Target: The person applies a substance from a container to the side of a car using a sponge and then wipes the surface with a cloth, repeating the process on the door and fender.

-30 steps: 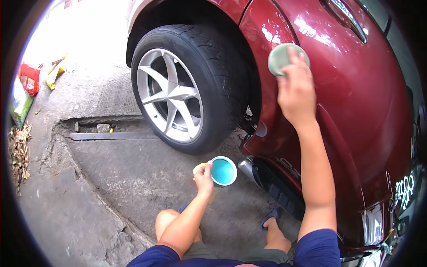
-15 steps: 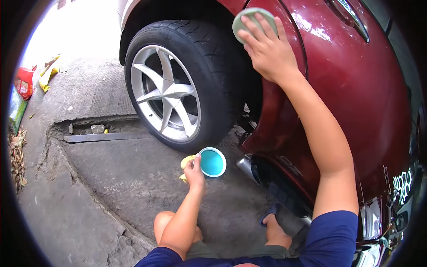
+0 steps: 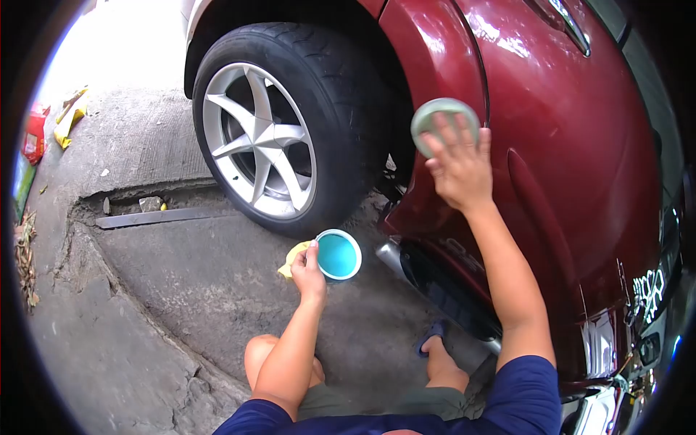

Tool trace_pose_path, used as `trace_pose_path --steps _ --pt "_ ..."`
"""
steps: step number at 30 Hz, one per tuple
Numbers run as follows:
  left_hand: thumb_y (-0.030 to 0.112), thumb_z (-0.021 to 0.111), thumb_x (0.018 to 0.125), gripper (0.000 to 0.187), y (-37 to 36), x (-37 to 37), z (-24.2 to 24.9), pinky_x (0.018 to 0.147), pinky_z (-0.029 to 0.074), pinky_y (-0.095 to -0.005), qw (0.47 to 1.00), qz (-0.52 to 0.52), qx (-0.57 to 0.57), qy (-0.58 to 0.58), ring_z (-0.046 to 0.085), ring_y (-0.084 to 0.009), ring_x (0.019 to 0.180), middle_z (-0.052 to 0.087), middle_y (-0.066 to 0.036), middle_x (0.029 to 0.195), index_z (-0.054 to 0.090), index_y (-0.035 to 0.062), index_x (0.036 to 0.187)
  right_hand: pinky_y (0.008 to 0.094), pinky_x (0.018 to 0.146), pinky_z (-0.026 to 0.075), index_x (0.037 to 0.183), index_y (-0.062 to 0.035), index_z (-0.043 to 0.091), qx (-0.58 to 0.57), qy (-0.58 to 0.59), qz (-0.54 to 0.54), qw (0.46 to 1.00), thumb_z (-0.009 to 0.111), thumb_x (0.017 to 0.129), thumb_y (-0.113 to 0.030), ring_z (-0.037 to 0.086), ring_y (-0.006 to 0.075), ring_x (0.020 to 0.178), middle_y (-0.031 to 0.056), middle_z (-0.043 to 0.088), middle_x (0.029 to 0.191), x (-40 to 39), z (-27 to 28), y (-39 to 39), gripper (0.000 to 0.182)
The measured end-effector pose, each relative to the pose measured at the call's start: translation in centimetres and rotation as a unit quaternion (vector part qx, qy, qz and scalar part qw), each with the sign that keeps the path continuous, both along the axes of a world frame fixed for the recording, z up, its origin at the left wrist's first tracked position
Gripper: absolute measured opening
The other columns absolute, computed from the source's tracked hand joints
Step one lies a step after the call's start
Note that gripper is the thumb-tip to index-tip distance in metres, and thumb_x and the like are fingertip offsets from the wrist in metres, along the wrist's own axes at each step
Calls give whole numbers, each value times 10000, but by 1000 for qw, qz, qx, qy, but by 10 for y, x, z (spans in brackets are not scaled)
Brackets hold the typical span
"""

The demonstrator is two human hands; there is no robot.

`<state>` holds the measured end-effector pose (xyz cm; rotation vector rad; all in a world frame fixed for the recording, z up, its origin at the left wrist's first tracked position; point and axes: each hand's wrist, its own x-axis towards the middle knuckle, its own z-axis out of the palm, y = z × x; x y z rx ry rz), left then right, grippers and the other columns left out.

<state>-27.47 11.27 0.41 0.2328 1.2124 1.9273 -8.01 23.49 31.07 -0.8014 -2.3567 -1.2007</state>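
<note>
My left hand (image 3: 310, 275) is closed on the rim of a small round tub (image 3: 338, 254), white-edged and turquoise inside. Bunched in the same hand is a yellow cloth (image 3: 295, 258). My right hand (image 3: 464, 171) lies over a round pale green polishing pad (image 3: 437, 116), its fingers spread across the pad's lower part. The pad is against the dark red car body (image 3: 565, 138), beside the panel seam behind the wheel arch. Slight motion blur softens the right fingers.
A black tyre (image 3: 337, 152) with a silver spoked rim (image 3: 262, 135) stands at left of the panel. Below it, a metal strip (image 3: 159, 217) edges a gap in the concrete. Red and yellow wrappers (image 3: 69, 119) lie far left. A chrome pipe (image 3: 389, 254) sits under the car.
My right hand has slid the pad down the panel and slightly right in view. My left hand still holds the tub and cloth. The whole view has shifted a little.
</note>
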Motion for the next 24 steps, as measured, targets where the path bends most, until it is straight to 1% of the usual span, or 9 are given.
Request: trace_pose_path --steps 3,5,7,8,9,11,14,20,24 --pt "369 731 1018 401 -5 2 4 756 491 -273 1000 -11 -18 8 606 -112 810 694 -39 897 690 -27 972 701 1253 125 1435 -241 617 34 217 22 975 544 1059 -297 223 342 1627 55 333 1734 12 -26 -1 387" --pt "387 716 1024 413 -3 1 4 801 495 -280 1000 -23 -8 4 624 -117 861 705 -46 930 703 -26 1008 641 1257 191 1356 -195 666 21 57 -13 998 605 1006 -239 358 372 1566 106 469 1647 29 -57 -14 358" --pt "406 692 1037 418 -3 3 0 831 506 -290 1000 -24 -9 15 654 -125 913 724 -51 975 718 -11 1053 608 1247 234 1264 -186 708 62 56 -11 996 657 927 -184 453 375 1502 108 558 1564 49 -54 -19 341" --pt "396 688 1040 406 -3 4 -4 826 511 -293 999 -29 -21 28 661 -125 907 726 -54 989 718 -9 1054 612 1232 260 1195 -186 730 96 161 0 982 679 867 -149 518 363 1430 98 605 1487 50 -59 -19 334" --pt "392 683 1043 402 -2 5 -5 818 516 -293 999 -39 -15 20 662 -125 890 723 -51 983 714 -9 1040 566 1121 386 1133 -186 744 138 219 22 966 684 862 -154 609 337 1228 82 663 1278 38 -64 -25 280" --pt "391 680 1045 396 -1 5 -6 804 521 -293 998 -56 -26 31 663 -122 873 716 -47 960 706 -4 1033 481 917 462 1079 -173 748 36 159 -24 986 716 872 -155 627 283 983 64 636 1043 34 -98 -41 210" --pt "434 716 1012 466 1 11 -7 775 488 -285 998 -40 -24 28 605 -121 811 687 -41 871 704 -29 968 396 721 423 1051 -174 753 -10 139 0 990 790 860 -213 592 229 791 19 581 876 35 -146 -41 198" --pt "420 716 1014 453 0 12 -2 778 494 -283 998 -40 -23 30 615 -118 819 699 -46 884 708 -32 988 405 764 413 1120 -173 741 -95 141 -63 983 753 897 -225 592 236 826 30 572 902 35 -244 -30 230" --pt "399 713 1020 431 2 14 -8 780 495 -281 998 -23 -23 52 617 -112 817 710 -44 884 718 -26 948 451 866 390 1299 -191 701 -67 163 -47 983 748 886 -217 551 257 968 44 553 986 14 -197 -36 416"
